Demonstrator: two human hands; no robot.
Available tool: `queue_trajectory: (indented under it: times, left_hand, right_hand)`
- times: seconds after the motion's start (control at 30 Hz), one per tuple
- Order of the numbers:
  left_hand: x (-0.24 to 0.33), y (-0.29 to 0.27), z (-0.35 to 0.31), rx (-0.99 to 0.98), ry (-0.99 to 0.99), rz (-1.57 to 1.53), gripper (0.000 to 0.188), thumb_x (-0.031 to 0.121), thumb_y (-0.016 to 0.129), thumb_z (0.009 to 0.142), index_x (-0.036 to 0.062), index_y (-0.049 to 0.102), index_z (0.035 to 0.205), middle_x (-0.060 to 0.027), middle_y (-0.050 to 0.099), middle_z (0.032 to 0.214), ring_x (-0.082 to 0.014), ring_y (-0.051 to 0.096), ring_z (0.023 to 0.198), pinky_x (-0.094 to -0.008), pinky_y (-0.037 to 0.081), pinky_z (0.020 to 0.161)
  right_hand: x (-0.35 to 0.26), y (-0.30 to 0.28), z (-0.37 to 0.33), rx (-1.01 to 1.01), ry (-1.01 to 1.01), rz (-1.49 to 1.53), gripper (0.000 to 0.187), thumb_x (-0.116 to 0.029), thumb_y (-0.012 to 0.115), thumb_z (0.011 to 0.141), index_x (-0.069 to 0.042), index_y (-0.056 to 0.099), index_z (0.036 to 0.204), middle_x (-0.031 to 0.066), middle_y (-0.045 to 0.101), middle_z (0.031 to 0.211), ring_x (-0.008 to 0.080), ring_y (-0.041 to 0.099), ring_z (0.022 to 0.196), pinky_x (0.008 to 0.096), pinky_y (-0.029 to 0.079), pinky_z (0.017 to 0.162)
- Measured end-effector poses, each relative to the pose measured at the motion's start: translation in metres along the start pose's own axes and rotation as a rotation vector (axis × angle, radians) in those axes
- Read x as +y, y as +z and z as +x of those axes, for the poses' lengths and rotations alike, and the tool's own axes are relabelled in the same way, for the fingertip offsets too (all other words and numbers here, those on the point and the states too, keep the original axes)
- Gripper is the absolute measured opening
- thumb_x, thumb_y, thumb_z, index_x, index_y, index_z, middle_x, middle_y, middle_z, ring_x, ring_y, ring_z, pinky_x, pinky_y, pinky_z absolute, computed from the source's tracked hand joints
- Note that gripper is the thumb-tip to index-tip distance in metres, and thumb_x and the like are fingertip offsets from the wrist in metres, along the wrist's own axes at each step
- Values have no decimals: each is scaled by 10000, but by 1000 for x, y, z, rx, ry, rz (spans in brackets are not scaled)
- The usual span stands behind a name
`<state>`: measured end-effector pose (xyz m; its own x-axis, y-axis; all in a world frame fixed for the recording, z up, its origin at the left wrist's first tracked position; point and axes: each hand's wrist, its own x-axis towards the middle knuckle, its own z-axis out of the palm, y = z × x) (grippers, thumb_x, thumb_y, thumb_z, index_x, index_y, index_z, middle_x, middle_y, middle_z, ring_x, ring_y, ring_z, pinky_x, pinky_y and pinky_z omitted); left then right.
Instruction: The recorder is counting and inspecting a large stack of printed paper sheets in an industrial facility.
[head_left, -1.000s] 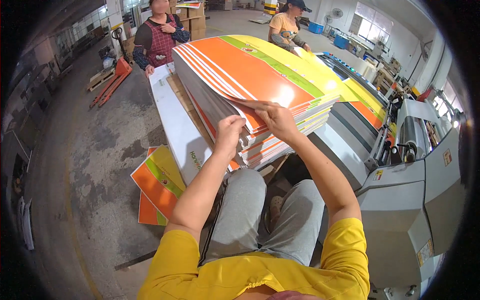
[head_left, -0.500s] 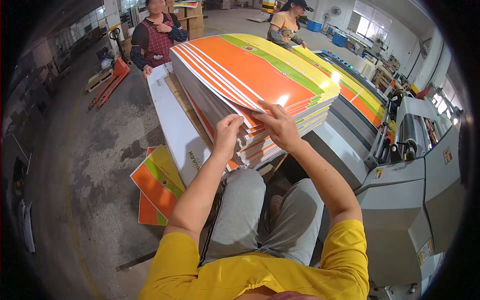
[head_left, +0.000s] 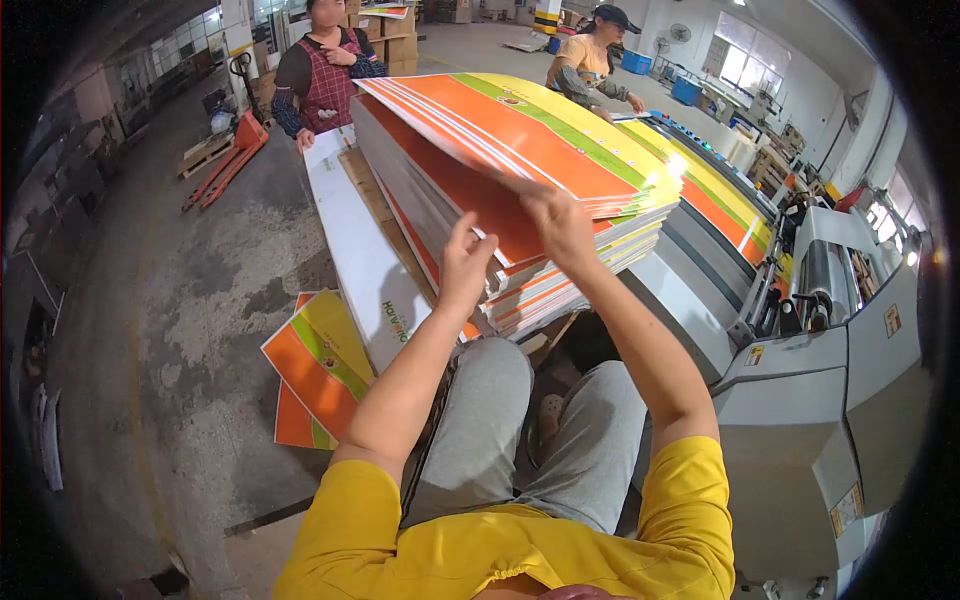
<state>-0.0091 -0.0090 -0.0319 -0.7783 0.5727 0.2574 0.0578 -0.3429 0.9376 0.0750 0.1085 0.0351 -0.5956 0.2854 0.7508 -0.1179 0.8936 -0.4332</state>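
A tall stack of printed sheets (head_left: 590,268) in orange, green and yellow stands right before me. My right hand (head_left: 562,228) pinches the near edge of the top sheet (head_left: 500,145) and holds that edge raised. Below the gap shows the orange face of the sheet underneath (head_left: 505,222). My left hand (head_left: 466,265) is at the stack's near left corner, its index finger and thumb apart and nothing seen in it. Whether it touches the stack's edge I cannot tell.
Left of the stack lies a long white board (head_left: 365,240); loose printed sheets (head_left: 318,360) are on the floor. A grey roller machine (head_left: 790,370) stands at right. One person (head_left: 325,80) stands far left of the stack, another (head_left: 585,65) beyond it. An orange pallet jack (head_left: 235,160) is farther left.
The top sheet's near edge has been lifted higher, my right hand rising with it. My left hand has opened its fingers and dropped slightly. The far person's arm has moved.
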Motion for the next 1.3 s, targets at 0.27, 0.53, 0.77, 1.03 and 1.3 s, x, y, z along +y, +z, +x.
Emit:
queue_trajectory:
  times: [0.27,0.53,0.77,1.03,1.3]
  left_hand:
    - [-3,-13,9,-29,-164,-450,571,77,540,831,-66,239,1294,-141,494,1021,-182,560,869,-285,497,743]
    - [6,-8,8,-61,-187,-420,420,75,534,835,-56,366,1196,-122,552,971,-184,584,832,-286,508,709]
    - [7,1,4,-61,-135,-299,177,183,548,848,9,567,875,-24,555,788,-108,548,732,-245,463,618]
    - [7,-18,4,-11,-88,-83,108,118,544,796,25,583,759,-17,549,691,-87,491,619,-235,399,552]
    - [-27,25,16,25,234,-20,161,71,549,787,-27,624,890,-123,631,809,-152,577,751,-282,457,674]
  right_hand:
    - [9,-6,-20,-201,-147,-145,207,-179,525,819,-54,627,948,79,606,1021,291,554,909,370,422,800]
    - [6,-3,-23,-277,-244,-334,223,-94,522,801,-70,601,1008,53,581,1068,279,559,861,362,451,757]
    - [-19,-18,-18,-211,-295,-285,332,-40,575,686,-105,583,1012,48,561,1073,257,565,851,358,462,738]
    - [-1,6,-27,-221,-281,-180,329,-187,516,816,-97,550,1131,137,488,1192,315,490,1037,385,391,892]
    - [45,-2,-4,-234,323,436,368,-252,493,873,36,539,1097,140,572,1057,215,529,1007,319,388,894]
